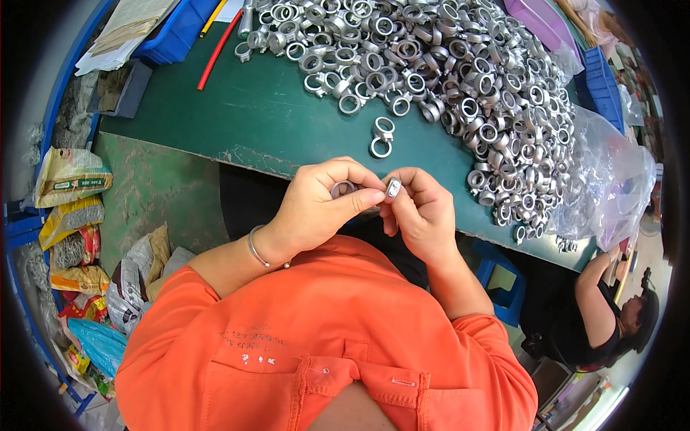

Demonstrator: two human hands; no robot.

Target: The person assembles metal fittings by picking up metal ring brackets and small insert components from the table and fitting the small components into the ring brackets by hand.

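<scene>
My left hand (327,192) is closed around a grey metal ring (343,188), whose round rim shows between the fingers and palm. Just right of it, my right hand (418,208) pinches a small silvery metal piece (392,187) with a flat oblong end turned up. The fingertips of both hands almost meet, and the fingers hide whether the ring and the piece are joined. Two similar metal rings (383,136) lie on the green table (251,126) just beyond my hands. A large heap of such rings (431,61), each with a small lug, covers the far and right part.
A red rod (219,50) and a blue bin (176,32) are at the far left. Clear plastic bags (604,172) hang over the right edge. Filled sacks (133,280) stand on the floor at left. Another person (589,309) works at right, near a blue stool (503,287).
</scene>
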